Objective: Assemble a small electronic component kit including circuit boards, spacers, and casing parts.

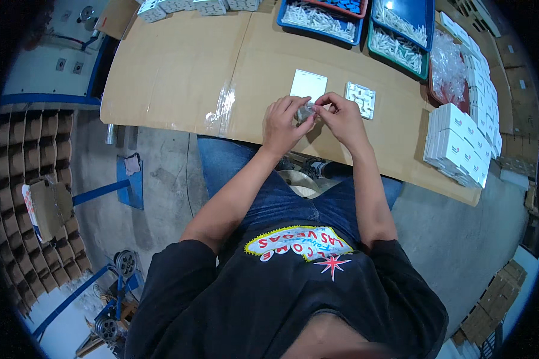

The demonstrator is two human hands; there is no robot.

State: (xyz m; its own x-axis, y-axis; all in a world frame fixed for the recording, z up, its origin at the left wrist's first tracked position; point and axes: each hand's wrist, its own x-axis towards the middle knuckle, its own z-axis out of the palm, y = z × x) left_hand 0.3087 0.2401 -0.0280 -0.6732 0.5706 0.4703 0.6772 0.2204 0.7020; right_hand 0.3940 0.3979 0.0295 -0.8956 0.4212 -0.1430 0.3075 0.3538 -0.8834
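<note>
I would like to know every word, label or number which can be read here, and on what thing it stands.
Black T-shirt: large red and blue lettering on a yellow-edged sign, upside down; mostly legible, wording not copied here.
White boxes at right: small print, too small to read.
White panel near the left hand: no readable print.

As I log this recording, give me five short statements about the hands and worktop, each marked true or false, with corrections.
1. The left hand and right hand are both at one small clear item. True.
2. A white patterned square lies to the right of a plain white panel. True.
3. The plain white panel lies between the hands and the person's body. False: it lies beyond the hands.
4. The worktop is bright green. False: it is brown.
5. A blue tray holds slender white pieces. True.
</note>
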